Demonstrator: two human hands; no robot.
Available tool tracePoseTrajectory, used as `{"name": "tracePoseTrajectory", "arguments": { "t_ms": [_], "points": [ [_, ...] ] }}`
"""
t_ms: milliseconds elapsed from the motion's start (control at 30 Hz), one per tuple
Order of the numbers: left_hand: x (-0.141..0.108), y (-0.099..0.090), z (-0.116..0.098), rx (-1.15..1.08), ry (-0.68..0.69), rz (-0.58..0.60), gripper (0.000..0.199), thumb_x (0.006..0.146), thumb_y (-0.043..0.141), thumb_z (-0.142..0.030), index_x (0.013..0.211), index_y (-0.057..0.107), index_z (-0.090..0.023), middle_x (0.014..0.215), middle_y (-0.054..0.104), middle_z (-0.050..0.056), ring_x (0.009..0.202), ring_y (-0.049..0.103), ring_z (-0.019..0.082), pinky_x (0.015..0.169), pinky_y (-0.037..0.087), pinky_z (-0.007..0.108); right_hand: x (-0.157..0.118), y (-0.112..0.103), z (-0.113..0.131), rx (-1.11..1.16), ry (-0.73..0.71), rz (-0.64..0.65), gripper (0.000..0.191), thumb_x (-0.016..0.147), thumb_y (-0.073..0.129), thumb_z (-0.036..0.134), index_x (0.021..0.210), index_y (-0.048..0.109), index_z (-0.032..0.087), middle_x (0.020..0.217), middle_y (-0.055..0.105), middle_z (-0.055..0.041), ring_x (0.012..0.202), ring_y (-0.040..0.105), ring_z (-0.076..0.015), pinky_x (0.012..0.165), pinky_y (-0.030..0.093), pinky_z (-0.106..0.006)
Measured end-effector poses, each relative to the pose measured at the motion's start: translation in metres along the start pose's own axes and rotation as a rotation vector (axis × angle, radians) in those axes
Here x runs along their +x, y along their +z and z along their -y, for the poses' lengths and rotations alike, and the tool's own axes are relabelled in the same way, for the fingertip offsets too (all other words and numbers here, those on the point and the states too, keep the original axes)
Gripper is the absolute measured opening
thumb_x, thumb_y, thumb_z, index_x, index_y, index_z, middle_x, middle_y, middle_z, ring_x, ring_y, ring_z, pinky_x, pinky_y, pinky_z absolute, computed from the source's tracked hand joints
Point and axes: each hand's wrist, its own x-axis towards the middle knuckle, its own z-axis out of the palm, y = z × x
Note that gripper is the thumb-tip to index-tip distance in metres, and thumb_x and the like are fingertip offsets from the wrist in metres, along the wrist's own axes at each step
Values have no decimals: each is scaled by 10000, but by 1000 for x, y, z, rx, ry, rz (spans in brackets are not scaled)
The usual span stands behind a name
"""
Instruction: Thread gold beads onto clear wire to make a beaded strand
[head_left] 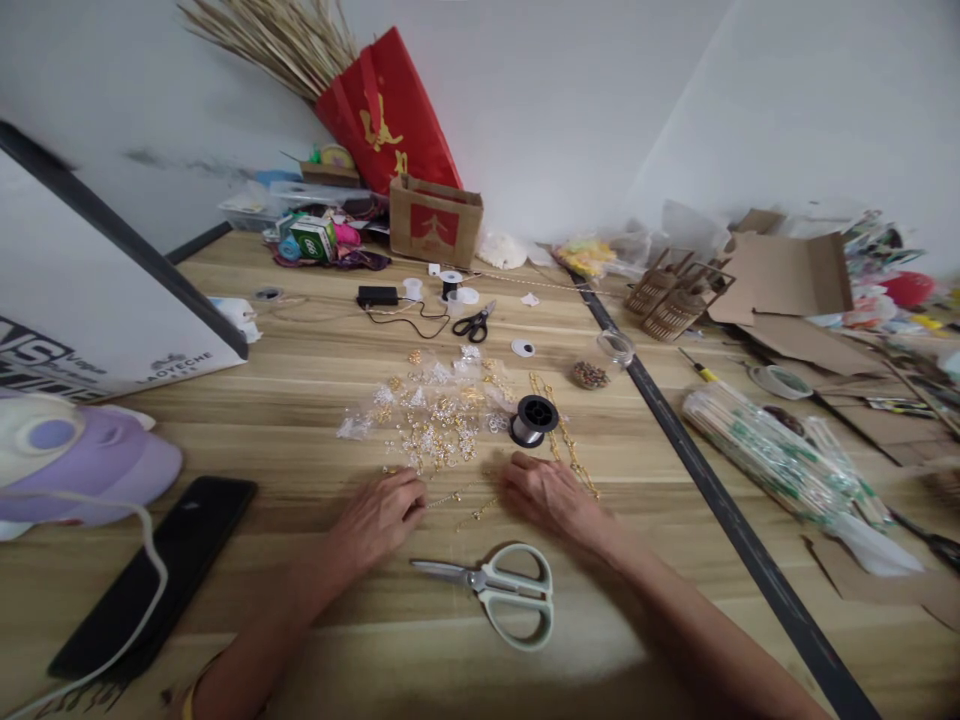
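Observation:
A thin gold beaded chain (pixel 454 497) lies on the wooden table between my two hands. My left hand (pixel 386 510) is closed at its left end, with the fingers pinched together. From the other side, my right hand (pixel 547 495) is curled down at the chain's right end, its fingertips partly hidden. Green-handled scissors (pixel 517 597) lie just below, blades pointing left. Beyond the hands spreads a pile of clear and gold beads (pixel 435 440), some in small plastic bags. A black spool of wire (pixel 533 420) stands by my right hand, beside a longer gold chain (pixel 559 440).
Black scissors (pixel 475 322) and a black adapter (pixel 377 296) lie farther back. A jar of mixed beads (pixel 591 374) stands right of the pile. At left are a black phone (pixel 154 580) and a purple-white object (pixel 90 455); wrapped sticks (pixel 772 455) lie at right.

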Motion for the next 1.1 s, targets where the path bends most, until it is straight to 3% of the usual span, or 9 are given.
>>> {"name": "tracePoseTrajectory", "arguments": {
  "t_ms": [367, 800, 1100],
  "points": [
    [-4, -16, 3, 1, -37, 75, 143, 795, 457, -148, 691, 555, -166, 755, 581, 26, 710, 531, 164, 657, 342, 264, 2, 4, -11, -11, 23, -36, 144, 899, 426, 172, 882, 568, 170, 920, 642, -57, 751, 601, -154, 540, 247, -253],
    [-7, -16, 15, -44, 2, 96, 84, 739, 494, -158, 697, 565, -173, 751, 592, 13, 702, 533, 160, 648, 342, 258, 5, 7, -19, 24, 16, -49, 129, 906, 437, 178, 881, 564, 178, 901, 645, -46, 740, 581, -151, 561, 239, -247],
    [-9, -24, 15, -61, -54, 128, 101, 743, 500, -194, 730, 598, -173, 722, 610, 7, 671, 543, 152, 621, 352, 245, 2, 4, -14, 16, 19, -31, 103, 902, 461, 209, 881, 556, 176, 930, 648, -51, 773, 601, -165, 565, 265, -241]
  ]
}}
